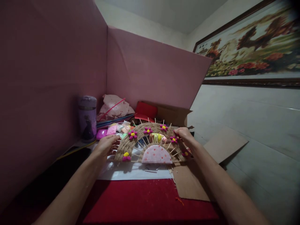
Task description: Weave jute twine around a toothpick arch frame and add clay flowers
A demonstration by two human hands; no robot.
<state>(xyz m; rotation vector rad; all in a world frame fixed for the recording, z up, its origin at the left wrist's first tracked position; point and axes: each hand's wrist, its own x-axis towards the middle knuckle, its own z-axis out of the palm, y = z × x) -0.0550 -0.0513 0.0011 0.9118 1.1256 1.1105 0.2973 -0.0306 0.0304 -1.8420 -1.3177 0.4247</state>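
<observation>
Between my two hands is a half-round woven fan (142, 128), held up above the table. Its outer band is brown twine wound over thin sticks, whose ends poke out along the curved edge. Several magenta clay flowers with yellow centres, such as this flower (132, 134), sit on the band. A white half-circle with pink dots (157, 154) fills the inner middle. My left hand (108, 144) is closed on the fan's left edge, its fingers partly behind it. My right hand (185, 135) pinches the right edge near a flower.
A red cloth (140, 200) covers the table, with a white sheet (136, 172) and brown cardboard (191, 184) on it. Behind are small clay packets (101, 134), a purple bottle (87, 118), a dotted cloth bundle (114, 106) and a red piece (145, 110). Pink panels (150, 68) stand around.
</observation>
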